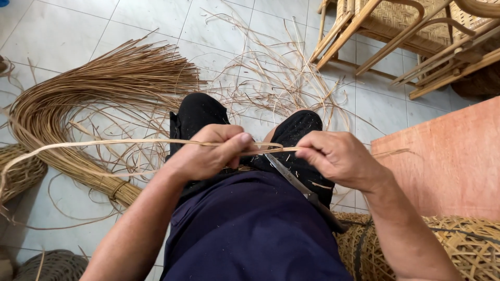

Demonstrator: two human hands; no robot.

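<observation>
My left hand [211,151] pinches a long thin rattan strip [104,142] that runs off to the left and curves down. My right hand [338,156] grips the same strip's other end together with a knife [291,177], whose blade lies under the strip between the two hands and whose dark handle slants down toward my right thigh. Both hands sit above my lap, over dark trousers and black knee coverings [200,114].
A large bundle of rattan strands [94,88] curves across the tiled floor at left, with loose shavings scattered ahead. Wooden chair frames [411,36] stand at top right. An orange-brown board [448,156] is on the right, and woven baskets [458,244] sit at the lower right and left edge.
</observation>
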